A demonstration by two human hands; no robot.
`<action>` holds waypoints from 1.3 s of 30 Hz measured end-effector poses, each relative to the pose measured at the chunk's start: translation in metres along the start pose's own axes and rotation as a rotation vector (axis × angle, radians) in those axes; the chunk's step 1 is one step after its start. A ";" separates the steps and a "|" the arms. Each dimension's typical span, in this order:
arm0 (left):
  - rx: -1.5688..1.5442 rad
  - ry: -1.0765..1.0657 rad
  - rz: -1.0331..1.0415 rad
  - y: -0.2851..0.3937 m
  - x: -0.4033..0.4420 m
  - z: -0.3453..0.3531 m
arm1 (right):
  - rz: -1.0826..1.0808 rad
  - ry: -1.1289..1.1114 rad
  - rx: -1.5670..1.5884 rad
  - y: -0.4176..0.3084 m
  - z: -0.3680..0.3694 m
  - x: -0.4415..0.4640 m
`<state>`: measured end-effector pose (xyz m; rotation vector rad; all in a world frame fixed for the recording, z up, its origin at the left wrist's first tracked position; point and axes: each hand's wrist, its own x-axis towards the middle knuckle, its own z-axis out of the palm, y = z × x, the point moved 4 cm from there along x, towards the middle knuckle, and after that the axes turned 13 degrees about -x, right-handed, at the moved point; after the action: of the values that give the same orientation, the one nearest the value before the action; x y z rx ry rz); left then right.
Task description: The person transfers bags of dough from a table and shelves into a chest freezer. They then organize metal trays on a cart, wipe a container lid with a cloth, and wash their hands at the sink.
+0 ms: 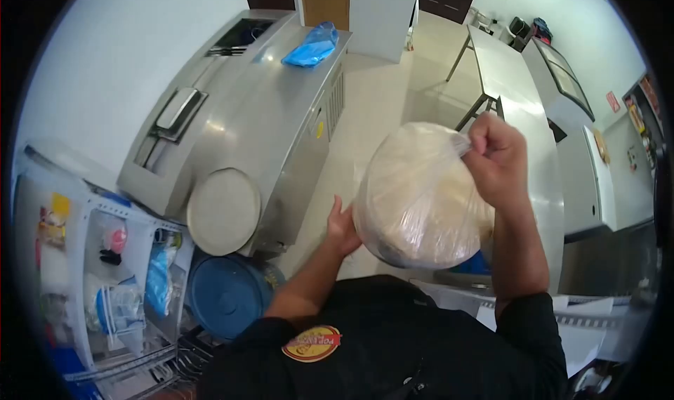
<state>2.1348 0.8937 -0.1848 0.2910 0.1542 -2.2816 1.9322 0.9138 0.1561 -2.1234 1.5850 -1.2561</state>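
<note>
A large clear plastic bag hangs in front of me, bulging round, with pale, disc-shaped contents pressed against the film. I cannot make out what the contents are. My right hand is closed in a fist around the bag's gathered top, above its right side. At the bag's left side is my left hand, open with the thumb raised and apart. Part of that hand is close against the bag, and whether it touches is hard to tell.
A steel counter on the left bears a blue plastic bag and a round pale disc. Below stands a blue lidded bin. White shelving holds packets at lower left. A long steel table runs along the right.
</note>
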 end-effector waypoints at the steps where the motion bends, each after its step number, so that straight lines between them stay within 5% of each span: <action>1: 0.025 -0.006 0.001 0.005 0.021 0.003 | 0.009 -0.021 -0.009 0.020 0.001 0.015; 6: 0.089 0.071 -0.068 0.057 0.158 0.078 | 0.121 0.185 -0.023 0.118 -0.017 0.128; 9: 0.156 -0.007 -0.074 0.116 0.257 0.068 | 0.176 0.352 0.051 0.181 -0.031 0.192; 13: 0.394 -0.113 -0.103 0.125 0.360 0.143 | 0.213 0.516 0.015 0.259 -0.033 0.259; 18: 0.248 0.082 -0.161 0.163 0.534 0.160 | 0.186 0.516 -0.084 0.380 -0.029 0.359; 21: 0.579 0.106 -0.186 0.170 0.634 0.157 | 0.220 0.467 -0.126 0.448 -0.039 0.431; 26: 0.455 0.019 -0.300 0.180 0.762 0.222 | 0.357 0.384 -0.032 0.564 -0.058 0.539; 34: 0.481 0.015 -0.439 0.258 0.990 0.286 | 0.381 0.542 0.243 0.749 -0.100 0.718; 39: 0.389 -0.042 -0.469 0.263 1.162 0.383 | 0.448 0.496 0.025 0.841 -0.126 0.822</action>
<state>1.5228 -0.1960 -0.1198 0.4437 -0.2770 -2.7760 1.3127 -0.0937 0.1342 -1.3754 2.0644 -1.6882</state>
